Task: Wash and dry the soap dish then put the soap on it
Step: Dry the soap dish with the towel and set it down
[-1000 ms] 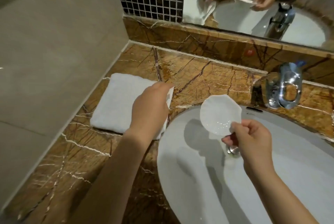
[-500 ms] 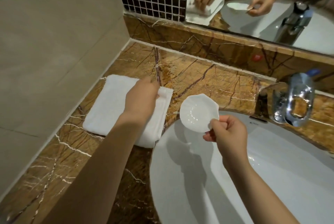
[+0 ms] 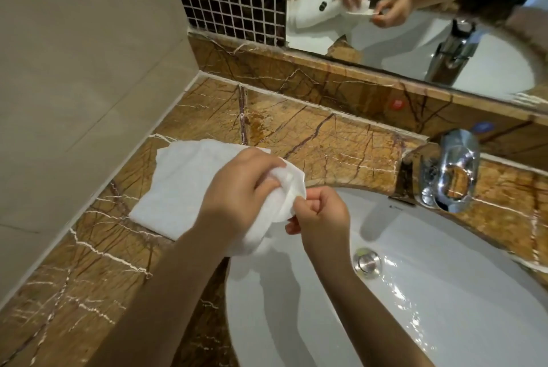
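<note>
Since a moment ago the left hand (image 3: pixel 237 188) had lifted one end of the white towel (image 3: pixel 184 185) off the marble desk (image 3: pixel 326 144) and pressed it onto the soap dish (image 3: pixel 292 194), frame centre. The right hand (image 3: pixel 321 211) was closed on the dish edge, pinching it w/ thumb & fingers; the left hand was closed on towel cloth, rubbing the dish face. Dish sat above the rim of the sink (image 3: pixel 444 292), between both hands. Judged: wash step done, drying under way; soap not in view, so placing it remains. A small mark by the tap (image 3: pixel 447 171) was too blurred to read; no other writing legible
</note>
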Available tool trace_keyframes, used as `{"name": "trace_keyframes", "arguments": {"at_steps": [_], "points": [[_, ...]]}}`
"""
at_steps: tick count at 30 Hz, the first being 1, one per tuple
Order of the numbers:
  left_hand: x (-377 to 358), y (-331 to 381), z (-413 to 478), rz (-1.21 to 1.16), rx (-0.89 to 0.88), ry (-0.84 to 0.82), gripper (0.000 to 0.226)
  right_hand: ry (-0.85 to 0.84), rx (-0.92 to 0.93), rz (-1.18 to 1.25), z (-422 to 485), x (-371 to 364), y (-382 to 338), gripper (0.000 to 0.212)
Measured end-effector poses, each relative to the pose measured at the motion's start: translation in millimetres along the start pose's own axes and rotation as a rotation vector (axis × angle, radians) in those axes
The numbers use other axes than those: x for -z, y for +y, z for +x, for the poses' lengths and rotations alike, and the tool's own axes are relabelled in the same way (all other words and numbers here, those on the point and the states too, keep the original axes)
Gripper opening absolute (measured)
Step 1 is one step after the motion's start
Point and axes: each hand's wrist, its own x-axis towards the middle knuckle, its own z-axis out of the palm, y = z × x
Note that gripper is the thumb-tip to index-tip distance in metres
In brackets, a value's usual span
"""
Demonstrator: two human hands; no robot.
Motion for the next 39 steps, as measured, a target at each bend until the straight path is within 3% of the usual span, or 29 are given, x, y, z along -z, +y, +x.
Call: {"name": "trace_keyframes", "arguments": {"at_steps": [2, 5, 8, 16, 21, 24, 27, 30, 33, 39], "points": [[-11, 0, -9, 0.06, -0.037, 0.027, 0.037, -0.008, -0.008, 0.024, 0, -1, -1, 0.013], [-18, -2, -26, 0.355, -0.232, 0.135, 0.027, -0.026, -0.025, 0.07, 1, 1, -4, 0.011], [-15, -4, -34, 0.617, -0.331, 0.088, 0.035, -0.048, -0.018, 0.095, 2, 2, -8, 0.008], [7, -1, -38, 0.48, -0.222, -0.093, 0.047, 0.055, -0.001, 0.104, 3, -2, -10, 0.007], [11, 3, -44, 0.549, -0.226, -0.055, 0.04, 0.075, -0.002, 0.105, 4, -11, -14, 0.007], [2, 9, -48, 0.532, -0.142, -0.035, 0.043, 0.084, -0.011, 0.098, 8, -13, -15, 0.006], [-2, 14, -48, 0.432, -0.107, 0.035, 0.034, 0.067, 0.006, 0.078, 15, -10, -18, 0.007], [-1, 11, -49, 0.215, -0.031, 0.221, 0.037, 0.047, 0.023, 0.055, 23, -3, -25, 0.009], [-1, 9, -47, -0.022, 0.213, 0.421, 0.035, 0.011, 0.032, 0.077, 32, 4, -40, 0.009], [-1, -1, -25, -0.541, 0.528, 0.529, 0.029, -0.2, 0.076, -0.001, 31, -8, -58, 0.012]]}}
